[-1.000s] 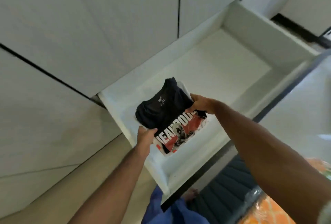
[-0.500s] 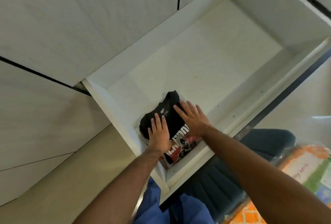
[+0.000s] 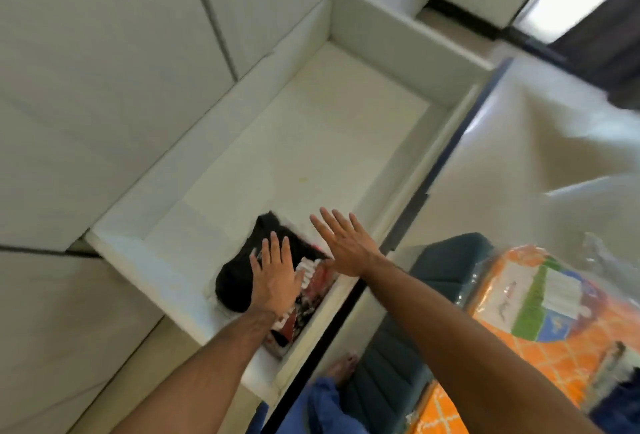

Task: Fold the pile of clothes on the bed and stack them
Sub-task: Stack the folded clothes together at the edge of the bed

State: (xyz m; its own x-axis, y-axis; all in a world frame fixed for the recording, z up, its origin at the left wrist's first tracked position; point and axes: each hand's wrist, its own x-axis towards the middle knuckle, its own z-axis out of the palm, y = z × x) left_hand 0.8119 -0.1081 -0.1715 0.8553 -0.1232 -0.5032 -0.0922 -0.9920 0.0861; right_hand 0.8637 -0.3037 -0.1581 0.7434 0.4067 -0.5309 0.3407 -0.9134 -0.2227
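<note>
White drawer [image 3: 145, 253] near corner: folded shirt [image 3: 239, 277], left hand [image 3: 275, 277] flat.

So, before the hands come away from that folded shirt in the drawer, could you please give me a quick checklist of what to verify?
1. Folded black shirt lies inside the white drawer, in its near corner: ok.
2. Left hand rests flat on the shirt, fingers straight, gripping nothing: ok.
3. Right hand spread open beside the shirt, holding nothing: ok.
4. Shirt's fold holding together: cannot tell, the picture is blurred.
5. Room in the drawer for further folded clothes: ok, most of its floor is bare.
</note>
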